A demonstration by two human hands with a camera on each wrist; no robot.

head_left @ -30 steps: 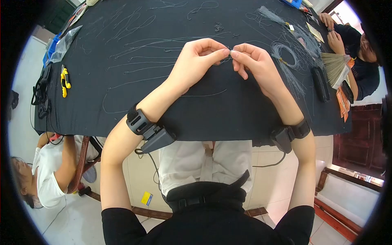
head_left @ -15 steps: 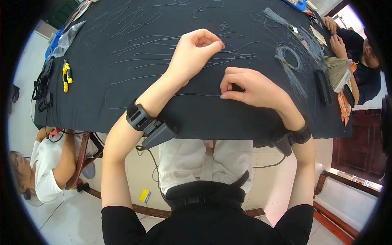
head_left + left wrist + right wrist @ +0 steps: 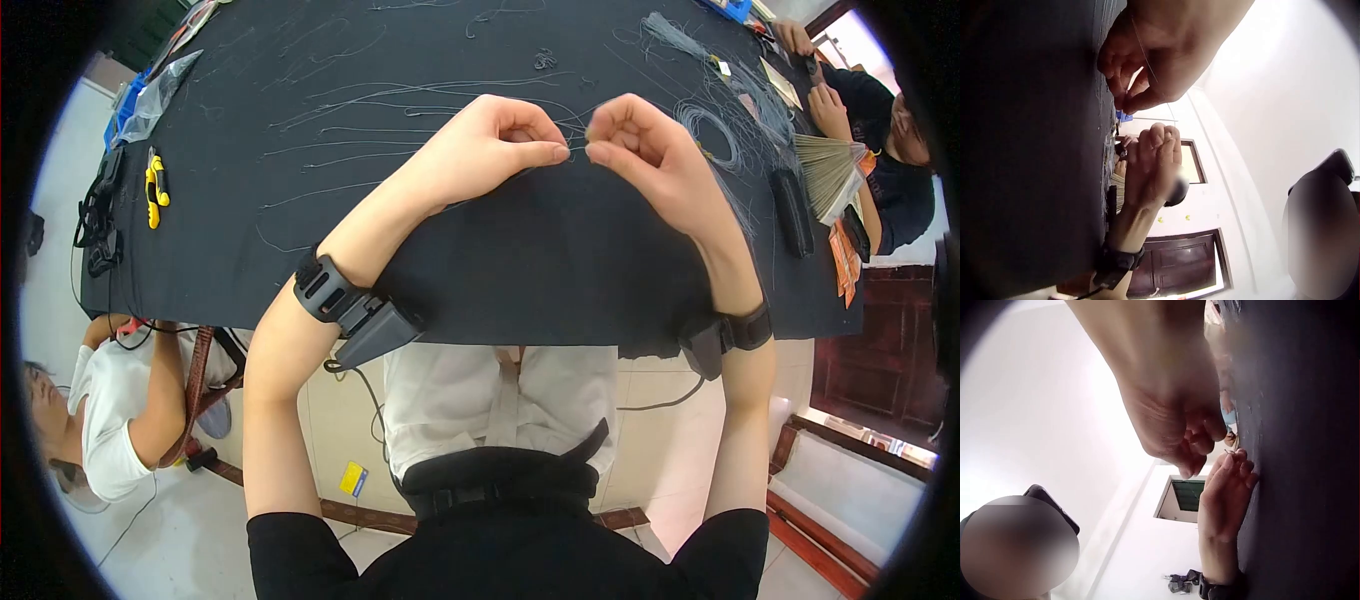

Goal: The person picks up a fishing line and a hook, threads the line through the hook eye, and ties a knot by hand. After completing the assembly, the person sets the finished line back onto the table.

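My left hand [image 3: 485, 150] pinches a thin grey strand between thumb and forefinger, close over the black cloth [image 3: 520, 290]. A small bit of the strand shows at those fingertips in the right wrist view. Facing it, my right hand [image 3: 655, 150] has its thumb and forefinger pinched together, with a narrow gap between the two hands. In the left wrist view, a fine strand [image 3: 1155, 119] spans from the left fingertips to the right ones. Another length crosses the left hand there. Several similar grey strands [image 3: 370, 129] lie spread left of and beyond the left hand.
Right of my hands lie a coiled bundle of strands [image 3: 712, 138], a black case [image 3: 791, 212] and a fan of thin sticks [image 3: 828, 175]. Yellow-handled pliers [image 3: 156, 188] and a clear bag [image 3: 160, 98] are at the left. Other people sit at both sides.
The hands were together, then the right hand drew back toward the table's near edge. Now it has risen again, fingertips near the left hand's, which has come slightly nearer and to the right.
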